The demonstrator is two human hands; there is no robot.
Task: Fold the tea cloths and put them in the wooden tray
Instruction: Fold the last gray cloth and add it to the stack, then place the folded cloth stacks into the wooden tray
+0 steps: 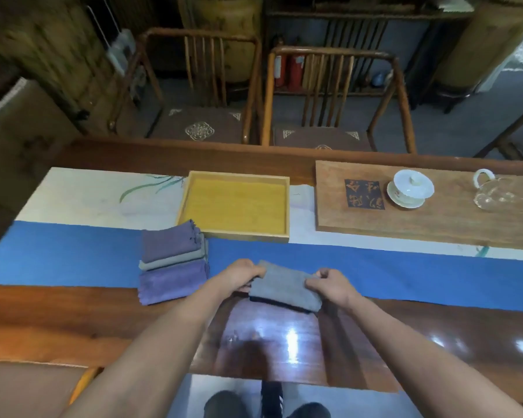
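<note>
A folded grey tea cloth (284,286) is held just above the table's near edge. My left hand (243,274) grips its left end and my right hand (325,283) pinches its right end. To the left lies a pile of folded cloths (172,263): purple on top, a grey one in the middle, a lilac one in front. Behind them stands the wooden tray (233,233) with a yellow floor and nothing in it.
A blue-and-white runner (67,254) covers the wooden table. At the right, a wooden board (435,218) carries a white lidded cup (412,188) and a glass pitcher (492,193). Two wooden chairs (332,95) stand behind the table.
</note>
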